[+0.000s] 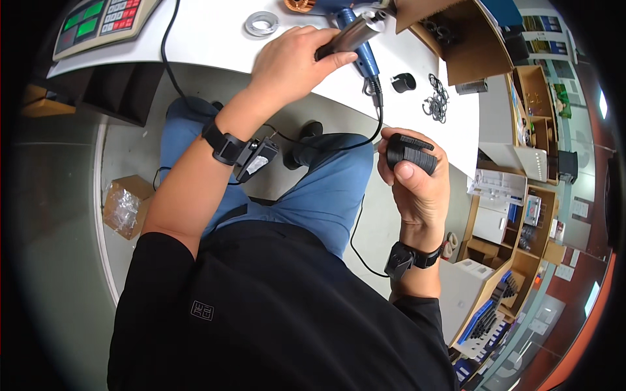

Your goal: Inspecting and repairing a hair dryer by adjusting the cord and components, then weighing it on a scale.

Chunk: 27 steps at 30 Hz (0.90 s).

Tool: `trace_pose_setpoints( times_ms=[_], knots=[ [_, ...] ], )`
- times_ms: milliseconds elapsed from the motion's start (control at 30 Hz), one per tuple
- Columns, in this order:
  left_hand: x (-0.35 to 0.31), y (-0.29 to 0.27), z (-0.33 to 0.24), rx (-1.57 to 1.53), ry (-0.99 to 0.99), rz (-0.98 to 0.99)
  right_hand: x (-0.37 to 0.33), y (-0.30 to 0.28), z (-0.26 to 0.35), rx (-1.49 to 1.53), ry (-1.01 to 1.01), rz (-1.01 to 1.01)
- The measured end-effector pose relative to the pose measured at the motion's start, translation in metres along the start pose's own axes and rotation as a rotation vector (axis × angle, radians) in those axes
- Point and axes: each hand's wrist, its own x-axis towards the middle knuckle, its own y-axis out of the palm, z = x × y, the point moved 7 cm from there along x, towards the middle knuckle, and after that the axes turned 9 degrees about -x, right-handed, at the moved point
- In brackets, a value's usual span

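Note:
My left hand [293,62] is closed around a black-and-silver cylinder [352,34] above the white table. Behind that cylinder lies a blue handheld tool with a corded handle [369,62], partly covered by it. At the table's front edge, my right hand [422,186] grips a black ribbed cylindrical part [411,156], its thumb pressed on the side. A short black ring-shaped piece [403,82] rests on the table between the two hands. Several thin black rings [437,101] lie in a heap to its right.
A roll of grey tape [262,24] and a scale with green displays [98,23] are on the table to the left. An open cardboard box [463,39] stands at the back right. Black cables [365,140] hang over my legs. Another cardboard box [126,205] sits on the floor.

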Motion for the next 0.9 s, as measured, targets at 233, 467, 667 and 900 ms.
trace_pose_setpoints(
  times_ms=[233, 467, 667, 900],
  knots=[
    [0.0, -0.001, -0.001, -0.022, 0.033, 0.011, -0.012, -0.014, -0.011, -0.068, -0.021, -0.104],
    [0.001, 0.0, -0.003, -0.047, 0.007, 0.032, -0.018, -0.029, -0.017, -0.055, -0.039, -0.145],
    [0.001, 0.0, -0.003, -0.06, -0.004, 0.042, -0.018, -0.043, -0.018, -0.076, -0.068, -0.199],
    [0.001, 0.001, 0.004, -0.081, 0.008, 0.009, 0.016, -0.082, -0.001, -0.653, -0.171, -0.269]
  ],
)
